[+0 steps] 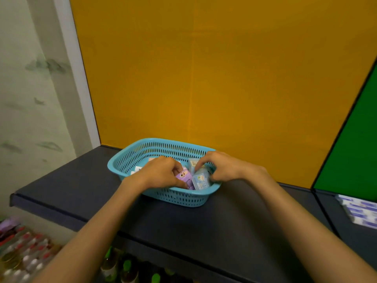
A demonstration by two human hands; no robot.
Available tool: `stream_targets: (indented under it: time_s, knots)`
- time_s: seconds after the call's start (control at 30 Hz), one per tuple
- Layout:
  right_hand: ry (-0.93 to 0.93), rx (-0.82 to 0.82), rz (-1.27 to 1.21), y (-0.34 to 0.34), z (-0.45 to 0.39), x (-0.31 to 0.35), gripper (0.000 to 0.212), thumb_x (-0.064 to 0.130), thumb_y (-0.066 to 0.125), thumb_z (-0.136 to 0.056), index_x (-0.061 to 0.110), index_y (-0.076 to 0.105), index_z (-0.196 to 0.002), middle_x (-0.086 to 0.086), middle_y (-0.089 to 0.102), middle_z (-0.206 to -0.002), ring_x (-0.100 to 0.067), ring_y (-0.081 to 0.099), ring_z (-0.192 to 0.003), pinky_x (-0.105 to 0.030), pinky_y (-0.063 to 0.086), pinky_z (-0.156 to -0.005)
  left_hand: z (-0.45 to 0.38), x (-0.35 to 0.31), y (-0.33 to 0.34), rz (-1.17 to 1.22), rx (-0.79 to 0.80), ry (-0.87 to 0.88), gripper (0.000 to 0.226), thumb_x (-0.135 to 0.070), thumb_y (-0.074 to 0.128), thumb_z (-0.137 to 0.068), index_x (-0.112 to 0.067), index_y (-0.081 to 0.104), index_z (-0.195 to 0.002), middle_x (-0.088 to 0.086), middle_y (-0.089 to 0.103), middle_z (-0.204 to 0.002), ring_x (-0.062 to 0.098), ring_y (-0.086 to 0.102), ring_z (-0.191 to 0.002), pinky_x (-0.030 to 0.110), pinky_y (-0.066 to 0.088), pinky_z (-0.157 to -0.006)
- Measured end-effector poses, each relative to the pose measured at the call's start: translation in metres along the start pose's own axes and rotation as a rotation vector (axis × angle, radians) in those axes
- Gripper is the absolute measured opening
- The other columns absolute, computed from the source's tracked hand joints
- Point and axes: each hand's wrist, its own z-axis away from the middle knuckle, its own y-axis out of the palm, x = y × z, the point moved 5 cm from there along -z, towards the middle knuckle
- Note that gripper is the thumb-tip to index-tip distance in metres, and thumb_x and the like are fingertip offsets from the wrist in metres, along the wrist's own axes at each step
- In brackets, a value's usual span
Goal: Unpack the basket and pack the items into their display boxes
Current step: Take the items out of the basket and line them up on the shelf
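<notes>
A light blue perforated basket (142,150) stands on a dark shelf (71,184) in front of a yellow panel. Both hands reach into it. My left hand (161,172) grips a small purple box (184,174) with a cartoon print. Beside it, my right hand (222,166) curls its fingers round a pale blue box (201,180). More small white and pale boxes (192,163) lie in the basket, partly hidden by my hands.
A stack of white and blue packets (359,211) sits on the neighbouring shelf at the right, under a green panel (350,160). Below the shelf's front edge stand bottles with red caps (26,250) and green bottles (126,264).
</notes>
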Motion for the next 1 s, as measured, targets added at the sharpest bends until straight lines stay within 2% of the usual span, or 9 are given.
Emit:
stream_targets:
  time_s: [0.17, 0.27, 0.37, 0.43, 0.57, 0.63, 0.73, 0.87, 1.0]
  knots:
    - [0.053, 0.073, 0.016, 0.003, -0.007, 0.007, 0.059, 0.0, 0.065, -0.076, 0.029, 0.066, -0.127, -0.001, 0.055, -0.131, -0.019, 0.047, -0.123, -0.035, 0.041, -0.104, -0.002, 0.007, -0.011, 0.174, 0.002, 0.03, 0.034, -0.052, 0.086, -0.064, -0.028, 0.072, -0.085, -0.014, 0.072, -0.078, 0.004, 0.065, -0.073, 0.034, 0.053, -0.071]
    - [0.072, 0.124, 0.072, 0.005, -0.013, 0.01, 0.062, 0.0, 0.066, -0.076, 0.033, 0.064, -0.129, -0.002, 0.053, -0.133, -0.02, 0.042, -0.127, -0.037, 0.037, -0.109, -0.002, 0.019, -0.021, 0.334, -0.037, 0.014, 0.032, -0.042, 0.087, -0.066, -0.021, 0.072, -0.085, -0.003, 0.074, -0.079, 0.008, 0.066, -0.068, 0.032, 0.051, -0.064]
    - [0.093, 0.116, 0.118, 0.005, -0.016, 0.01, 0.056, 0.01, 0.077, -0.076, 0.035, 0.065, -0.125, -0.002, 0.051, -0.129, -0.021, 0.04, -0.125, -0.039, 0.037, -0.109, -0.002, 0.034, -0.028, 0.542, -0.072, -0.041, 0.032, -0.034, 0.085, -0.072, -0.016, 0.064, -0.088, 0.005, 0.071, -0.073, 0.014, 0.065, -0.066, 0.034, 0.048, -0.063]
    - [0.116, 0.055, 0.098, 0.002, -0.017, 0.009, 0.049, 0.017, 0.084, -0.074, 0.032, 0.067, -0.118, 0.0, 0.052, -0.127, -0.018, 0.041, -0.121, -0.037, 0.038, -0.106, -0.002, 0.042, -0.031, 0.765, -0.09, -0.085, 0.03, -0.022, 0.081, -0.079, -0.015, 0.059, -0.098, 0.002, 0.071, -0.071, 0.016, 0.066, -0.063, 0.036, 0.051, -0.061]
    - [0.166, -0.083, 0.001, -0.008, -0.012, 0.003, 0.042, 0.028, 0.088, -0.071, 0.029, 0.067, -0.107, 0.006, 0.059, -0.119, -0.014, 0.052, -0.11, -0.03, 0.042, -0.087, 0.002, 0.043, -0.034, 1.136, -0.078, -0.123, 0.033, -0.004, 0.071, -0.085, -0.008, 0.057, -0.114, 0.013, 0.076, -0.097, 0.024, 0.075, -0.077, 0.03, 0.06, -0.061]
    - [0.182, -0.153, -0.079, -0.013, -0.007, 0.003, 0.041, 0.028, 0.087, -0.073, 0.023, 0.068, -0.108, 0.008, 0.065, -0.112, -0.01, 0.058, -0.104, -0.025, 0.041, -0.08, 0.001, 0.044, -0.031, 1.273, -0.062, -0.132, 0.034, 0.001, 0.07, -0.083, -0.003, 0.059, -0.116, 0.016, 0.074, -0.107, 0.026, 0.075, -0.089, 0.032, 0.062, -0.068]
    - [0.217, -0.278, -0.232, -0.019, 0.004, 0.001, 0.039, 0.029, 0.088, -0.073, 0.021, 0.067, -0.106, 0.008, 0.069, -0.102, -0.011, 0.064, -0.097, -0.026, 0.052, -0.079, -0.001, 0.046, -0.025, 1.442, -0.006, -0.153, 0.034, 0.003, 0.068, -0.084, 0.001, 0.06, -0.117, 0.021, 0.073, -0.106, 0.033, 0.073, -0.097, 0.041, 0.061, -0.079]
    - [0.263, -0.44, -0.471, -0.02, 0.026, -0.003, 0.033, 0.021, 0.087, -0.075, 0.018, 0.068, -0.101, 0.003, 0.069, -0.093, -0.013, 0.064, -0.084, -0.036, 0.054, -0.078, -0.006, 0.046, -0.019, 1.501, -0.069, -0.169, 0.029, -0.009, 0.073, -0.082, -0.003, 0.064, -0.109, 0.016, 0.075, -0.104, 0.029, 0.072, -0.099, 0.038, 0.061, -0.081]
    - [0.298, -0.55, -0.803, -0.018, 0.058, -0.002, 0.026, 0.008, 0.08, -0.082, 0.011, 0.065, -0.102, -0.011, 0.067, -0.1, -0.019, 0.061, -0.083, -0.036, 0.056, -0.074, -0.004, 0.022, -0.014, 1.435, -0.049, -0.102, 0.03, -0.007, 0.074, -0.083, -0.007, 0.064, -0.111, 0.008, 0.077, -0.099, 0.023, 0.073, -0.097, 0.04, 0.057, -0.091]
